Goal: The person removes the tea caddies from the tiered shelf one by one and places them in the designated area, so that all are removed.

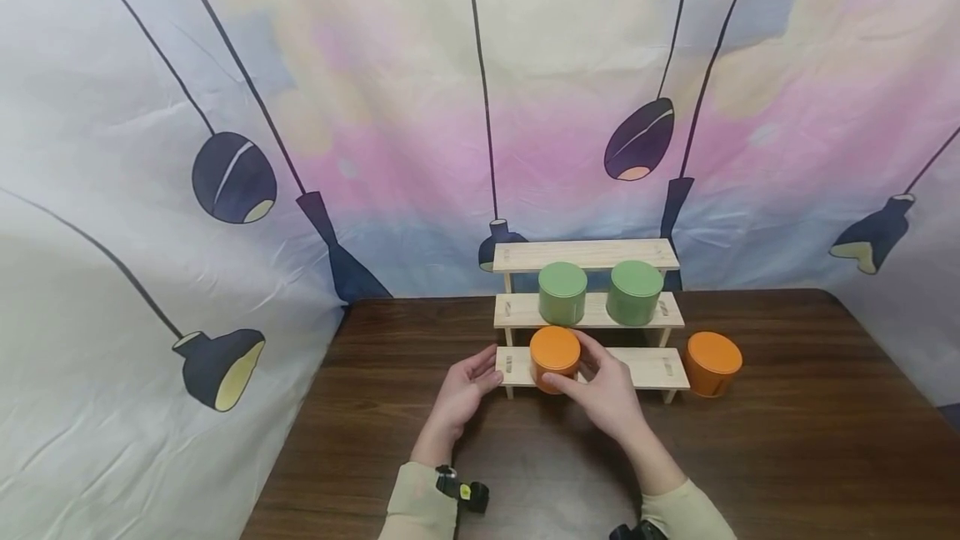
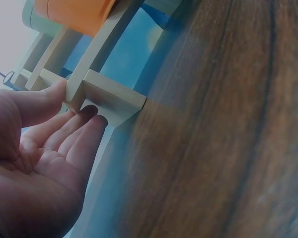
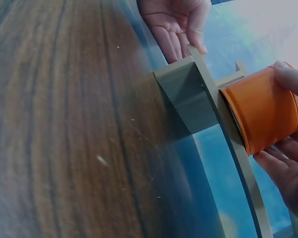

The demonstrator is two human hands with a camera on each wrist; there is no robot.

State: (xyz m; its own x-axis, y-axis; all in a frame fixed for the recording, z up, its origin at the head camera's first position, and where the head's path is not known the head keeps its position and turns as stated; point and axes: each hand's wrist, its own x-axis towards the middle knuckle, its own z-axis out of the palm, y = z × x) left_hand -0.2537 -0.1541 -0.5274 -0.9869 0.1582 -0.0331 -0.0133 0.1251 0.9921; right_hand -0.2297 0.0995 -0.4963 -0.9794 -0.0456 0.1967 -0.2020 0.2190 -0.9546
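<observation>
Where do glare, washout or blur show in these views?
Head: fairly crisp, pale sheen on the table before the wooden shelf; left wrist: upper-left corner washed out, table grain soft; right wrist: backdrop overbright at upper right, outline of the orange container clear.

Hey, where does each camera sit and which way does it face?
Head: on the head, facing forward and down at the wooden shelf and table; left hand, right hand and sleeves show.
Left wrist: on that wrist, looking past the palm at the shelf's end; only the left hand shows.
Right wrist: on that wrist, looking along the shelf toward the left hand; both hands show, the right only partly.
Shared: both wrist views show the left hand and the orange canister that the right hand grips.
</observation>
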